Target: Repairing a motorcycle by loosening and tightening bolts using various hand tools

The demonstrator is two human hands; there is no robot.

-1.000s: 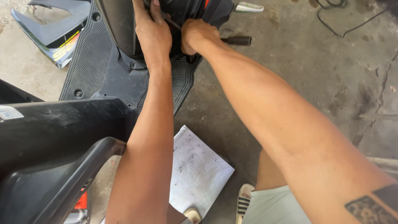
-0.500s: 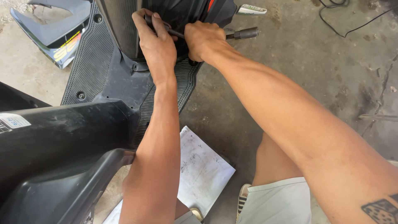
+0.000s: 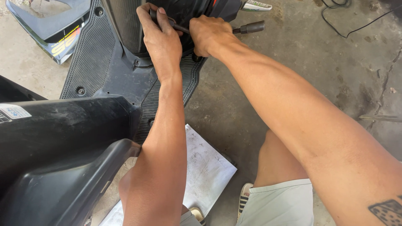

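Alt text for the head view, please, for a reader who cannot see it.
Both hands grip a dark T-handle tool at a scooter's front panel: left hand on one end, right hand around the shaft. Below are the ribbed footboard, a white sheet and concrete floor.

White rectangular label (image 3: 13,111) on black scooter panel (image 3: 63,125), left edge.

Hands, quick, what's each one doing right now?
Left hand: closed around the left end of the tool bar.
Right hand: closed around the same bar's middle.
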